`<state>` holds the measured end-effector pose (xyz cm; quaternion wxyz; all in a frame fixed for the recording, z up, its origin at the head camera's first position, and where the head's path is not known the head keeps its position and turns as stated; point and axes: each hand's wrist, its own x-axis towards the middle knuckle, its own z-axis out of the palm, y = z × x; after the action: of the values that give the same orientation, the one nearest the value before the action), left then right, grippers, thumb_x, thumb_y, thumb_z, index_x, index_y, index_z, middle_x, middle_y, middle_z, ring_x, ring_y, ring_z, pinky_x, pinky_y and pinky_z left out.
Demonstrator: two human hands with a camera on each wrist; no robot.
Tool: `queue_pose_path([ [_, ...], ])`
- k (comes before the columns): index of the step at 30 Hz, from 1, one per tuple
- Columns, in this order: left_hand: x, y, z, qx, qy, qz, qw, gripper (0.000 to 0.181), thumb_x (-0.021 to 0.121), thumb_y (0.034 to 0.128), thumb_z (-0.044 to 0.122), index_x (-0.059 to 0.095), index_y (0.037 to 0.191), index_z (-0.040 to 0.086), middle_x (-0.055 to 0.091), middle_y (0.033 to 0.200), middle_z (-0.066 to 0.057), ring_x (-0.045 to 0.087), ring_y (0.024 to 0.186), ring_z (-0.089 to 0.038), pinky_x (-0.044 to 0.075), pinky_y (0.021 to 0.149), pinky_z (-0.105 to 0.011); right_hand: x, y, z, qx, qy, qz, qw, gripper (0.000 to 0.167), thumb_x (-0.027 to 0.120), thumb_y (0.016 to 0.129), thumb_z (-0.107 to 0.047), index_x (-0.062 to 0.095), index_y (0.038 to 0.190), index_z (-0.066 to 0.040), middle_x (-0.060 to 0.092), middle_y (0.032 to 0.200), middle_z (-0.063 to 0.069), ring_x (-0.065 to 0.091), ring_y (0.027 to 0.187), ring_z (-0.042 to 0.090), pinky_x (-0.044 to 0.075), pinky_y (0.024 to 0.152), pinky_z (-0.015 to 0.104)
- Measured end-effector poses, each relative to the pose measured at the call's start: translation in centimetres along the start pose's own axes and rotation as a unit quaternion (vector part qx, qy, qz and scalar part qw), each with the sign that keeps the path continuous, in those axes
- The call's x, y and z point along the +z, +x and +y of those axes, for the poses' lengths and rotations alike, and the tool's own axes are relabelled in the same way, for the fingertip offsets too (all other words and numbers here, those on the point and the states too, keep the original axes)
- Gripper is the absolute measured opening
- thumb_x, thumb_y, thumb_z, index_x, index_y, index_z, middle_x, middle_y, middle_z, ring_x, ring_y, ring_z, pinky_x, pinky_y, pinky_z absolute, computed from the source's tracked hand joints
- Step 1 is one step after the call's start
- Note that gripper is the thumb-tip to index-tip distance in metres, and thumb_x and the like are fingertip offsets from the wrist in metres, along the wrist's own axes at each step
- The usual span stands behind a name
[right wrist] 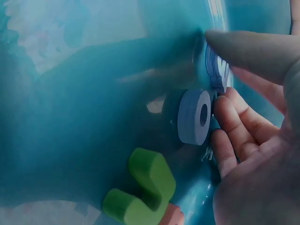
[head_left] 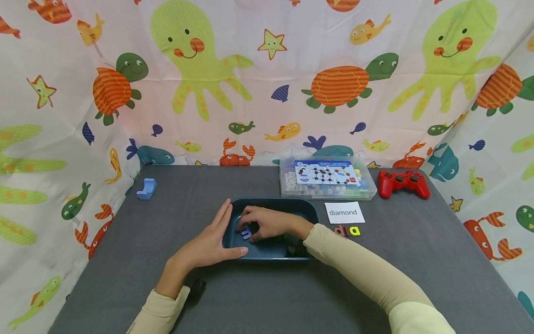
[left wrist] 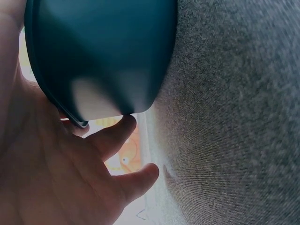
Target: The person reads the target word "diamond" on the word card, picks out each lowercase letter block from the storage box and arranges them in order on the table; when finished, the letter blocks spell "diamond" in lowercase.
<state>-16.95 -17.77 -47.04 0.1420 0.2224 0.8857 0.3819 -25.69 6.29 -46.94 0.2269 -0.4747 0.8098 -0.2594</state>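
The dark blue bin (head_left: 271,252) stands mid-table. Against its left end my left hand (head_left: 208,241) rests, thumb along the front rim and fingers extended by the end wall. The left wrist view shows that hand's fingertips (left wrist: 127,121) touching the bin's outer wall. My right hand (head_left: 269,222) reaches inside the bin and pinches a blue-purple letter m (right wrist: 218,70) between thumb and fingers. Close below those fingers in the right wrist view sits a lavender ring-shaped letter (right wrist: 194,117). A green curved letter (right wrist: 150,183) and a partly hidden pinkish piece (right wrist: 173,216) lie nearby.
Right of the bin lie a white card (head_left: 344,213) reading "diamond", reddish letters (head_left: 340,231) and a yellow letter (head_left: 354,231). Behind are a clear plastic case (head_left: 327,188) and a red game controller (head_left: 403,184). A light blue block (head_left: 146,189) sits back left.
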Motion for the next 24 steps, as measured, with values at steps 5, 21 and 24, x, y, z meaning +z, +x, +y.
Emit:
queue_pose_path([
  [5,0.07,0.01,-0.1,-0.002,0.001,0.001,1.0,0.123,0.075,0.0938,0.061,-0.006,0.173,0.013,-0.015,0.179,-0.001,0.014,0.161,-0.041,0.027,0.12,-0.07,0.27,0.07,-0.05,0.015,-0.019,0.01,0.9997,0.045,0.079,0.1,-0.022,0.066,0.142,-0.01,0.056,0.133,0.004,0.055,0.114,0.016,0.049,0.103,0.031],
  [21,0.01,-0.03,-0.01,0.002,-0.003,0.0,1.0,0.121,0.074,0.0947,0.061,-0.005,0.173,0.013,-0.015,0.179,0.0,0.012,0.162,-0.04,0.028,0.119,-0.07,0.31,0.04,-0.21,-0.009,-0.001,0.033,0.9994,0.032,0.076,0.1,-0.008,0.075,0.133,-0.008,0.06,0.125,0.006,0.057,0.108,0.018,0.051,0.098,0.028],
  [24,0.0,-0.01,-0.01,0.001,-0.001,0.001,1.0,0.121,0.074,0.0949,0.06,-0.005,0.173,0.013,-0.014,0.179,-0.002,0.013,0.161,-0.041,0.029,0.119,-0.07,0.29,0.14,-0.19,-0.01,-0.008,0.037,0.9992,0.029,0.074,0.101,-0.005,0.077,0.129,-0.008,0.064,0.123,0.005,0.058,0.107,0.016,0.051,0.098,0.029],
])
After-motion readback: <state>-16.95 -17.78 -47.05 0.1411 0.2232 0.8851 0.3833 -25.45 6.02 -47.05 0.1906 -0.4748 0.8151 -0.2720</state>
